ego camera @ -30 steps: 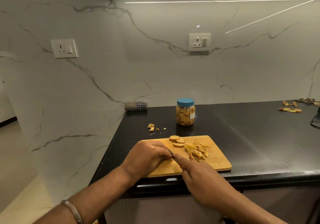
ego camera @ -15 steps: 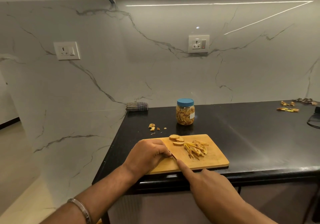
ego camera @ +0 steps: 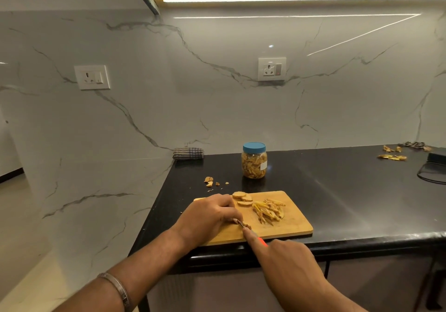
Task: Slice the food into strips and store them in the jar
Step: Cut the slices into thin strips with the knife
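Note:
A wooden cutting board (ego camera: 294,224) lies at the front edge of the black counter. On it are a pile of pale yellow strips (ego camera: 269,211) and a few round slices (ego camera: 242,198). My left hand (ego camera: 208,217) curls its fingers over a small piece of food (ego camera: 246,224) near the board's front. My right hand (ego camera: 287,261) grips a knife with an orange-red handle (ego camera: 262,241), forefinger stretched along it, the blade at that piece. A clear jar (ego camera: 254,160) with a blue lid stands behind the board, filled with strips.
Small scraps (ego camera: 210,181) lie on the counter left of the jar. A folded checked cloth (ego camera: 188,153) sits at the back corner. Peelings (ego camera: 392,157) and a dark cable (ego camera: 432,174) lie far right. The counter (ego camera: 350,191) ends at a drop on the left.
My right hand has drawn back toward me with the knife, showing its orange-red handle. My left hand stays on the piece at the board's front.

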